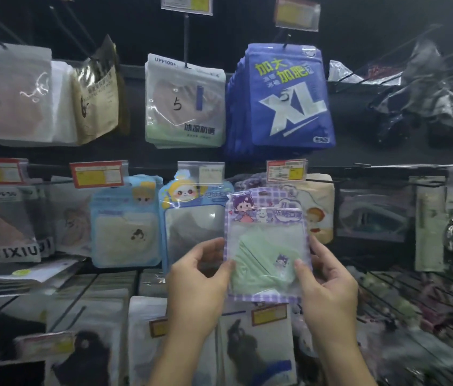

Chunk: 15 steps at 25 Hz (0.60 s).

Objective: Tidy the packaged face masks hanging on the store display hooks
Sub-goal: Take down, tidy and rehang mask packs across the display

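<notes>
A purple checked pack (267,243) with a green mask and a cartoon girl is held up in front of the middle row of hooks. My left hand (196,285) pinches its lower left edge and my right hand (328,282) pinches its lower right edge. Behind it hang a blue cartoon pack (192,215) and a cream pack (318,210) under a red price tag (286,169). Whether the purple pack's hole sits on a hook I cannot tell.
The upper row carries a blue XL stack (284,98) and a white-green UPF100+ stack (185,103). A light blue pack (126,224) hangs to the left. Bare wire hooks (414,291) jut out at the lower right. More packs (256,349) hang beneath my hands.
</notes>
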Each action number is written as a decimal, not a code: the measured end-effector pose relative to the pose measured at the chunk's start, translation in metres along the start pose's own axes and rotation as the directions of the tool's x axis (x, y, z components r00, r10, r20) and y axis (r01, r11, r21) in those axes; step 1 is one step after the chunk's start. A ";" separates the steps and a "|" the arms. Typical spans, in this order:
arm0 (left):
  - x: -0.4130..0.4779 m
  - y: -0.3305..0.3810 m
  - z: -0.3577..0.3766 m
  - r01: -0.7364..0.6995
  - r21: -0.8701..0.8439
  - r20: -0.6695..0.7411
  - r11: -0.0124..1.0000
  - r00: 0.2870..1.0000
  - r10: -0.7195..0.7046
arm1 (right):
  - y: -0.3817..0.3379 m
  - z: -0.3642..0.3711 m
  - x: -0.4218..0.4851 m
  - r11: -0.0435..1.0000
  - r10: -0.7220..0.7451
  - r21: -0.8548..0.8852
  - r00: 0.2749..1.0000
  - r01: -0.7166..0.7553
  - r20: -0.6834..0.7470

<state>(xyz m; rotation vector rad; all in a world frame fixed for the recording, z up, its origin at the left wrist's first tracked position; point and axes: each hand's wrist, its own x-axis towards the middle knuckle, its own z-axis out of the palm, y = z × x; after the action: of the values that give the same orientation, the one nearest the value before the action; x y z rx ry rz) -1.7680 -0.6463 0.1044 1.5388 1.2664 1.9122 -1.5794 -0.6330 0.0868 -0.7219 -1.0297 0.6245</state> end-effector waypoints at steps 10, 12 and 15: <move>-0.001 0.018 0.048 -0.073 -0.063 -0.103 0.995 0.992 0.067 | 0.000 -0.026 0.047 0.983 -0.156 0.100 0.987 0.151 0.047; -0.005 0.018 0.054 -0.101 -0.067 -0.124 0.993 0.988 0.092 | 0.002 -0.028 0.050 0.979 -0.165 0.128 0.985 0.158 0.042; -0.011 0.017 0.058 -0.155 -0.055 -0.174 0.986 0.974 0.143 | 0.004 -0.031 0.051 0.973 -0.158 0.177 0.986 0.146 0.055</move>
<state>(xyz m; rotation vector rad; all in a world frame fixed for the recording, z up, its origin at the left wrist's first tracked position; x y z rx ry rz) -1.7069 -0.6399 0.1115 1.5013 1.1679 2.1995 -1.5317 -0.5995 0.0999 -0.4674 -1.0687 0.6000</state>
